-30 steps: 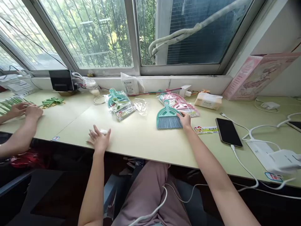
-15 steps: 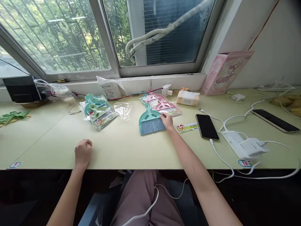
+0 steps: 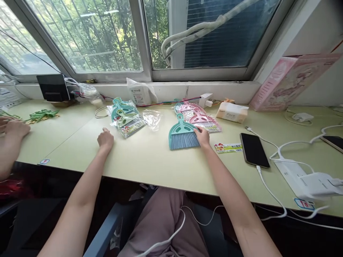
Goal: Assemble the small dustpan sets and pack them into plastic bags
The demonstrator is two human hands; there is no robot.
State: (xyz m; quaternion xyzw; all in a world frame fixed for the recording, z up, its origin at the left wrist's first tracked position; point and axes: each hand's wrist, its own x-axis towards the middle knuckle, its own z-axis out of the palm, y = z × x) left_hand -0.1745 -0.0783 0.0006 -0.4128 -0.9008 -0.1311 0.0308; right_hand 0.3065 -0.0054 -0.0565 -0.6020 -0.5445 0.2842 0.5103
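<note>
Right hand (image 3: pixel 203 137): fingers rest on the right edge of a teal brush (image 3: pixel 183 135) lying flat on the desk (image 3: pixel 150 160); whether they clamp it cannot be told. Pink brushes (image 3: pixel 199 117) lie just beyond those fingers, a label (image 3: pixel 228 147) to their right. Left hand (image 3: pixel 105 139): fingers curled together, resting on the desk, holding nothing. Bagged teal brushes (image 3: pixel 126 117) lie just beyond them.
</note>
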